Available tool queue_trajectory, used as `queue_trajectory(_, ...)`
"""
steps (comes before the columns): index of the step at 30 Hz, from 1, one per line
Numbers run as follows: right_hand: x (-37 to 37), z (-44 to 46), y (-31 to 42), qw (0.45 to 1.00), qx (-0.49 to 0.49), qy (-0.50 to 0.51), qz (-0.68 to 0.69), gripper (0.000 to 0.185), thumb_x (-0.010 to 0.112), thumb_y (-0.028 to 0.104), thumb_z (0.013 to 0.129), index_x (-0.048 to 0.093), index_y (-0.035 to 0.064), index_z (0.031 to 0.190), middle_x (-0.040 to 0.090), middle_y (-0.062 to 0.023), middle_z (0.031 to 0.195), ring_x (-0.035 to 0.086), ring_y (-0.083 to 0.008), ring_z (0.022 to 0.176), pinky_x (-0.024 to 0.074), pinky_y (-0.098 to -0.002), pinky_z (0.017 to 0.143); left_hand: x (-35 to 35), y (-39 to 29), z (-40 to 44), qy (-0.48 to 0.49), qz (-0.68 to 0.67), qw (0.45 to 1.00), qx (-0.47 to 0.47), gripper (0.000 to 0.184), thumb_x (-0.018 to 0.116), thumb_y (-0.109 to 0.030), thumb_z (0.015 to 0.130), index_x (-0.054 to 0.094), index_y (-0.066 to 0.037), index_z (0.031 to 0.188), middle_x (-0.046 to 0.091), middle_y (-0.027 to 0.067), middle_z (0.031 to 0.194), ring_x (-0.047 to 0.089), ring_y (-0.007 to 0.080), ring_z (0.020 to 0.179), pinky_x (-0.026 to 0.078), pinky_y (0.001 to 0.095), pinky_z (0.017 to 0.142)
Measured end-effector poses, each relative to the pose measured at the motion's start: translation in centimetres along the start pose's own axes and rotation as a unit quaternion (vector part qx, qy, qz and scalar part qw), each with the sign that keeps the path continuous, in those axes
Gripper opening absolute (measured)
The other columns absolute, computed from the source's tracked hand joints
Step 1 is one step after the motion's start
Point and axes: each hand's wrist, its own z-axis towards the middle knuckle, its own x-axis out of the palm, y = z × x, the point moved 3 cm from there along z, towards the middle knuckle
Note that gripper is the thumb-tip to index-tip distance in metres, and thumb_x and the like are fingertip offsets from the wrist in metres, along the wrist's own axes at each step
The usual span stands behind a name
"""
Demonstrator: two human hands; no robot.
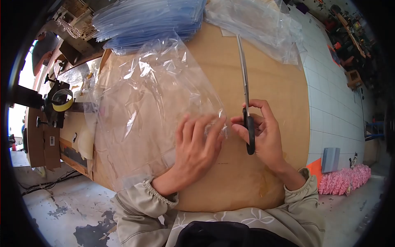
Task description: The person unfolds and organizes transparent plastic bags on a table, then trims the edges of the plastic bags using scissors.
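A clear plastic bag [152, 94] lies wrinkled and shiny over the left half of the brown-covered table. On its lower right part rests my left hand [195, 144], palm down, its fingers spread and a little blurred; the thumb is mostly hidden. My right hand [265, 136] holds a pair of scissors [245, 82] by the black handles, just right of the bag's edge. The long blades point away from me and look closed together. A small gap separates my two hands.
A thick stack of bluish plastic bags [148, 20] lies at the table's far side, with more loose clear plastic [259, 24] to its right. On the left is a clamp-like black fixture with a yellow tape roll [63, 100]. A pink fluffy bundle [345, 179] sits at right.
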Motion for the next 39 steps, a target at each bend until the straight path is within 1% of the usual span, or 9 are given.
queue_trajectory(4, 0.2, 0.6, -0.3, 0.998, 0.038, 0.023, 0.040, 0.044, 0.068, 0.002, 0.079, 0.041, 0.0051, 0.114, 0.065, -0.0121, 0.086, 0.060, -0.0104, 0.077, 0.0485, -0.0238, 0.070, 1.2, 1.3, 0.0, 0.066, -0.015, 0.996, -0.052, 0.070, 0.063, -0.009, 0.078, 0.029, -0.006, 0.139, 0.023, 0.0207, 0.144, 0.018, 0.0401, 0.136, 0.014, 0.0582, 0.106)
queue_trajectory(7, 0.8, 0.7, -0.2, 0.998, 0.049, 0.035, 0.011, 0.043, 0.068, 0.000, 0.078, 0.042, 0.0052, 0.113, 0.065, -0.0087, 0.083, 0.058, -0.0080, 0.074, 0.0469, -0.0219, 0.067, 1.3, 1.5, -0.2, 0.082, -0.030, 0.995, -0.048, 0.068, 0.061, -0.017, 0.082, 0.028, -0.007, 0.141, 0.012, 0.0238, 0.148, 0.011, 0.0449, 0.136, 0.010, 0.0633, 0.104)
queue_trajectory(16, -0.1, 1.1, -0.1, 0.997, 0.065, 0.046, 0.001, 0.041, 0.068, -0.001, 0.077, 0.044, 0.0045, 0.110, 0.060, -0.0020, 0.074, 0.052, -0.0038, 0.066, 0.0409, -0.0188, 0.058, 1.2, 1.4, -0.2, 0.165, 0.043, 0.985, -0.014, 0.068, 0.064, -0.026, 0.080, 0.033, -0.025, 0.140, 0.008, 0.0237, 0.149, 0.007, 0.0459, 0.137, 0.016, 0.0708, 0.096)
queue_trajectory(19, -0.4, 1.2, -0.1, 0.996, 0.073, 0.040, 0.016, 0.040, 0.068, 0.000, 0.078, 0.044, 0.0039, 0.110, 0.060, -0.0029, 0.075, 0.053, -0.0047, 0.067, 0.0417, -0.0191, 0.058, 0.9, 1.0, 0.1, 0.145, 0.057, 0.987, -0.025, 0.066, 0.066, -0.028, 0.077, 0.039, -0.019, 0.137, 0.015, 0.0232, 0.147, 0.014, 0.0415, 0.136, 0.022, 0.0697, 0.094)
queue_trajectory(22, -0.4, 1.0, 0.3, 0.993, 0.092, 0.046, 0.050, 0.041, 0.068, 0.002, 0.079, 0.042, 0.0035, 0.111, 0.060, -0.0043, 0.077, 0.055, -0.0063, 0.069, 0.0436, -0.0200, 0.060, 1.2, 0.5, 0.3, 0.030, 0.041, 0.998, 0.026, 0.059, 0.071, -0.021, 0.072, 0.050, -0.010, 0.126, 0.038, 0.0198, 0.136, 0.042, 0.0345, 0.123, 0.038, 0.0541, 0.091)
queue_trajectory(25, -0.2, 0.3, 0.6, 0.993, 0.064, 0.042, 0.087, 0.043, 0.068, 0.002, 0.080, 0.041, 0.0035, 0.112, 0.060, -0.0058, 0.080, 0.057, -0.0082, 0.071, 0.0455, -0.0212, 0.062, 0.5, -0.6, 0.2, -0.049, 0.051, 0.984, 0.162, 0.036, 0.071, -0.013, 0.070, 0.062, -0.005, 0.104, 0.058, 0.0114, 0.111, 0.060, 0.0218, 0.089, 0.047, 0.0346, 0.069)
queue_trajectory(28, -0.2, -0.2, 0.8, 0.991, 0.045, 0.052, 0.119, 0.044, 0.067, 0.001, 0.080, 0.039, 0.0039, 0.114, 0.061, -0.0072, 0.082, 0.058, -0.0100, 0.072, 0.0461, -0.0220, 0.063, -0.4, -0.8, 0.5, -0.131, 0.047, 0.970, 0.199, 0.019, 0.070, -0.007, 0.069, 0.065, -0.004, 0.087, 0.064, 0.0050, 0.089, 0.059, 0.0136, 0.065, 0.041, 0.0242, 0.053)
queue_trajectory(35, -0.8, -1.5, 0.5, 0.973, 0.036, 0.123, 0.194, 0.048, 0.066, 0.024, 0.084, 0.036, 0.0048, 0.115, 0.057, -0.0087, 0.087, 0.055, -0.0126, 0.077, 0.0445, -0.0268, 0.070, -1.2, 0.2, 2.1, -0.233, 0.113, 0.956, 0.136, 0.009, 0.071, -0.007, 0.072, 0.062, -0.008, 0.073, 0.060, -0.0018, 0.070, 0.055, 0.0093, 0.055, 0.039, 0.0229, 0.049)
queue_trajectory(39, -0.5, -2.7, 0.2, 0.959, 0.102, 0.206, 0.164, 0.056, 0.065, 0.042, 0.081, 0.035, 0.0057, 0.111, 0.052, -0.0062, 0.082, 0.052, -0.0129, 0.075, 0.0450, -0.0273, 0.071, -0.2, 0.7, 4.1, -0.219, 0.103, 0.961, 0.133, 0.011, 0.069, -0.006, 0.069, 0.060, -0.008, 0.076, 0.059, -0.0011, 0.072, 0.055, 0.0112, 0.058, 0.040, 0.0232, 0.052)
